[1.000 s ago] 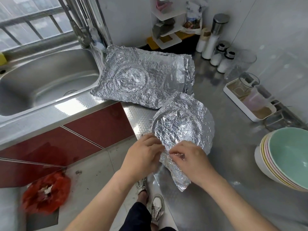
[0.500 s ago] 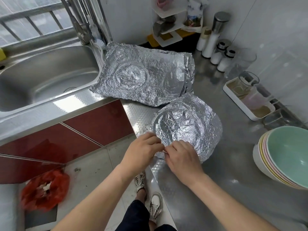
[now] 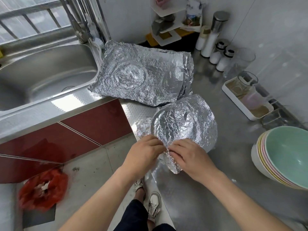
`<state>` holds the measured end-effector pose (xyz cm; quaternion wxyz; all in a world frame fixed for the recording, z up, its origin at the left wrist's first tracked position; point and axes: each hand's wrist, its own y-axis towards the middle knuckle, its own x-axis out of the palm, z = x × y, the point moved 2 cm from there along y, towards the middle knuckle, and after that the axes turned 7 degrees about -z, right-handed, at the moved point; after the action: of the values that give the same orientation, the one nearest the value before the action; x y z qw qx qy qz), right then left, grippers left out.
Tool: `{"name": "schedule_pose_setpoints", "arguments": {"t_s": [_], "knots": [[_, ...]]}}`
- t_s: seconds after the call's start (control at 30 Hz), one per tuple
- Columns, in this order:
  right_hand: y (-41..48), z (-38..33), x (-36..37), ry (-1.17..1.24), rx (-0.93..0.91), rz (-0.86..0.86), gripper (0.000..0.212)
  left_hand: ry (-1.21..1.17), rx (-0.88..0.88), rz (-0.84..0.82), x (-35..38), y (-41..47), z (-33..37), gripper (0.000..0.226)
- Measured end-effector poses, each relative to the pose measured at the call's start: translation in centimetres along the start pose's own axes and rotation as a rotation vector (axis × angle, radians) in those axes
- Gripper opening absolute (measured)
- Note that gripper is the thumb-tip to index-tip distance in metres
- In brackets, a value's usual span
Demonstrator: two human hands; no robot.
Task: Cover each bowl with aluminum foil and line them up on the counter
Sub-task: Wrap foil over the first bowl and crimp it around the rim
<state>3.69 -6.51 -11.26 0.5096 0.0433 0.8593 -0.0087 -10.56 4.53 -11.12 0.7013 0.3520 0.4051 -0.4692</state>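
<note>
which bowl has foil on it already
The foil-covered bowl pinched by the left hand and right hand; the stacked bowls at right are bare.

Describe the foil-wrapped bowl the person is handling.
The foil-wrapped bowl is a rounded, crinkled silver bundle; no bowl surface shows, only a round rim outline under the foil. It sits on the steel counter, beside a stack of foil sheets. The left hand and right hand pinch loose foil at its near edge.

Stainless steel counter [image 3: 216, 180]: foil-wrapped round bowl [image 3: 185, 124], stacked crinkled foil sheets [image 3: 141, 75], nested pastel ceramic bowls [image 3: 286, 154], white rectangular tray [image 3: 235, 101].
</note>
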Motion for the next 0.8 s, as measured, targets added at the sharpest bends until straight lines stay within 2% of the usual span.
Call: {"name": "schedule_pose_setpoints", "arguments": {"t_s": [0.13, 0.27, 0.4, 0.57, 0.7, 0.8], "knots": [[-0.3, 0.2, 0.5, 0.036, -0.010, 0.066, 0.028, -0.011, -0.004, -0.003, -0.3, 0.2, 0.0, 0.019], [-0.4, 0.0, 1.0, -0.061, -0.008, 0.137, 0.025, -0.028, -0.019, -0.024, -0.6, 0.2, -0.1, 0.014], [-0.4, -0.6, 1.4, -0.152, -0.019, 0.182, 0.019, 0.001, 0.007, -0.025, -0.4, 0.3, -0.2, 0.024], [-0.3, -0.8, 1.9, -0.164, 0.006, 0.206, 0.017, -0.009, 0.019, -0.024, -0.4, 0.3, -0.1, 0.023], [-0.1, -0.9, 2.1, -0.200, -0.005, 0.216, 0.007, -0.037, -0.012, -0.051, -0.7, 0.4, 0.2, 0.021], [0.0, -0.9, 2.1, -0.216, -0.020, 0.226, 0.012, -0.015, -0.002, -0.056, -0.6, 0.4, 0.2, 0.019]]}}
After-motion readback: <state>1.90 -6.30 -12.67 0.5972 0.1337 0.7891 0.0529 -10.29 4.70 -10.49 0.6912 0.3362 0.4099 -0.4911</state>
